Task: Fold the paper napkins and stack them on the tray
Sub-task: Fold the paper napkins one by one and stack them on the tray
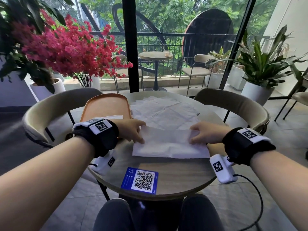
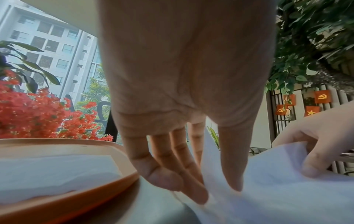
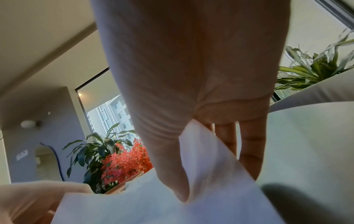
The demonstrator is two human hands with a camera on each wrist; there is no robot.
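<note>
"LT" is legible on the left wristband's white tag (image 1: 98, 126); the blue QR card's (image 1: 140, 180) small print is unreadable.

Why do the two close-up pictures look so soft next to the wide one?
Head view: sharp, even daylight, chairs bowed by the wide lens. Left wrist view: the left hand fills the frame, fingertips and napkin smeared. Right wrist view: the right hand and napkin blurred, the window bright behind.

On the table (image 1: 175, 179), the tray (image 1: 106, 104) sits far left with a folded napkin (image 1: 113, 117) in it, loose napkins (image 1: 163, 112) just right of it, another napkin (image 1: 170, 145) nearer, QR card (image 1: 140, 180) at the front edge.
</note>
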